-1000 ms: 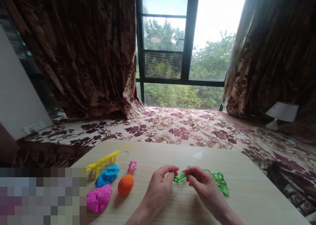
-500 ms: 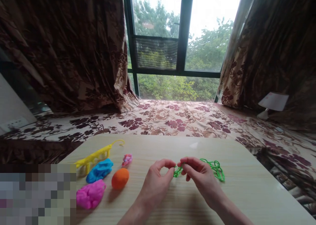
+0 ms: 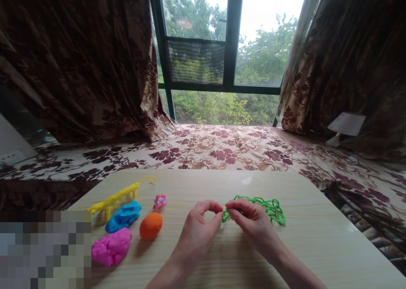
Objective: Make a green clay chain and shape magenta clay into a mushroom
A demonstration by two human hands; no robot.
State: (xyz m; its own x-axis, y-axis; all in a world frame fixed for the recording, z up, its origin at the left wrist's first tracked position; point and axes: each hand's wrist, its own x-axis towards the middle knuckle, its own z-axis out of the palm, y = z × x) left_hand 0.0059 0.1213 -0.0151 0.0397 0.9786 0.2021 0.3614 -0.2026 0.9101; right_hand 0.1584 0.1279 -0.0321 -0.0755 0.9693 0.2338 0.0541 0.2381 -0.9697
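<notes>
A bright green chain point(image 3: 275, 210) of loose, rounded links lies on the table to the right, running behind my right hand toward my fingertips. My left hand point(image 3: 203, 221) is closed in a pinch, thumb against forefinger, on the near end of the chain. Just beside it, my right hand point(image 3: 250, 217) pinches the same stretch, its fingertips almost meeting those of the left. The fingers partly hide the links between them, so I cannot make out how these join.
On the left of the pale wooden table point(image 3: 196, 185) are a yellow toothed strip point(image 3: 116, 198) with a thin tail, a blue lump point(image 3: 123, 217), a pink lump point(image 3: 111, 247), an orange ball point(image 3: 151, 226) and a small pink trinket point(image 3: 159, 201). A lamp point(image 3: 345, 125) stands back right.
My right hand has moved slightly left, so both sets of fingertips are closer together. The chain beyond shows more behind the right hand. The whole view has shifted a little.
</notes>
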